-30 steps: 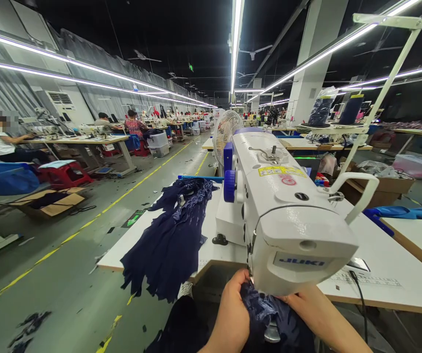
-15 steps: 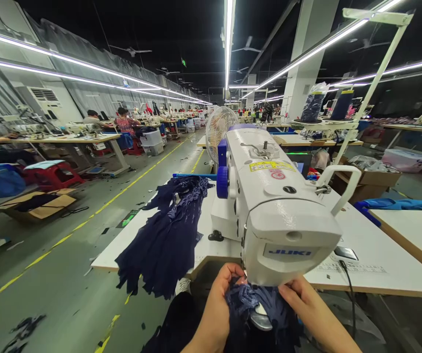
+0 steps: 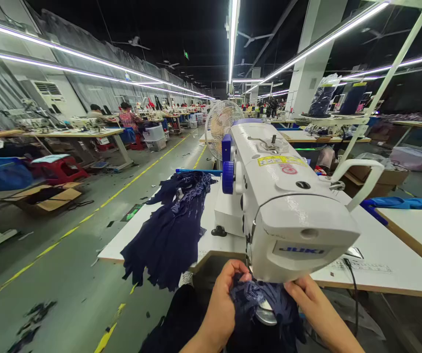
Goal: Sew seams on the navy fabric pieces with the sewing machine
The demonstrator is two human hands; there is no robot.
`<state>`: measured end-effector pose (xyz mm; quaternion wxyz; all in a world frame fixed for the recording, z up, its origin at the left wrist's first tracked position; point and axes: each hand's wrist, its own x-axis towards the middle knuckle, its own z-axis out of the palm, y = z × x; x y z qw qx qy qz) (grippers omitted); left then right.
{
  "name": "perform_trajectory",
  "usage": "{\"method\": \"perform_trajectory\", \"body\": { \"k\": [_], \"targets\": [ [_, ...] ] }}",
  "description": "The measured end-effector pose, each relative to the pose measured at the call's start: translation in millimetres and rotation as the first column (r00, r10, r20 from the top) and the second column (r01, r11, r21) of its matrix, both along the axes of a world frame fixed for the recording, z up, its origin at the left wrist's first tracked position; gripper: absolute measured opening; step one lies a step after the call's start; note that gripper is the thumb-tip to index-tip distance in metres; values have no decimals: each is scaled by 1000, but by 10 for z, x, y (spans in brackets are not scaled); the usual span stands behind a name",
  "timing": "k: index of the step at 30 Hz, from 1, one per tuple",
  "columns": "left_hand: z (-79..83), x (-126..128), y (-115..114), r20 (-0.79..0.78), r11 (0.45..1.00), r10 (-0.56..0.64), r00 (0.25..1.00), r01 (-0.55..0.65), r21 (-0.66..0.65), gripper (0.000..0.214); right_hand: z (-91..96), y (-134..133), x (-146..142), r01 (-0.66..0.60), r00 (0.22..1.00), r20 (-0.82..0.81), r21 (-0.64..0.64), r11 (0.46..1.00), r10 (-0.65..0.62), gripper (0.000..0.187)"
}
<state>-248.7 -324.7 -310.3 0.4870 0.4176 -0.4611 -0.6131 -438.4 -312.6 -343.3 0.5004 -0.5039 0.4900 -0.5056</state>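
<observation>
Navy fabric (image 3: pixel 248 299) hung bunched beneath the head of a white sewing machine (image 3: pixel 303 218), a shiny metal part (image 3: pixel 266 315) showing in its midst. The left hand (image 3: pixel 221 306) had its fingers curled closed on the fabric's left side; the right hand (image 3: pixel 312 299) pinched its right side. More navy pieces (image 3: pixel 169 233) lay heaped on the table (image 3: pixel 375 245), left of the machine.
</observation>
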Motion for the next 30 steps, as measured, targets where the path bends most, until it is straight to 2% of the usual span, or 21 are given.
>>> {"method": "perform_trajectory", "body": {
  "k": [3,8,14,26,30],
  "targets": [
    [20,1,12,-7,1000,12,1000,-12,4,12,-15,11,3,11,1000,20,27,1000,-12,37],
    [8,-3,9,-21,1000,15,1000,-15,2,10,-76,8,-14,10,1000,-2,-4,1000,-10,29],
    [-44,-4,-34,-23,1000,-17,1000,17,-11,11,-85,-25,-23,-7,1000,-24,-15,1000,7,42],
    [-47,-7,-55,0,1000,-20,1000,20,-8,15,-227,-58,-86,-14,996,-92,42,999,18,47],
    [-66,8,-53,-9,999,-35,999,35,-20,19,-203,-39,-52,81,994,-77,43,996,-77,36]
  ]
}}
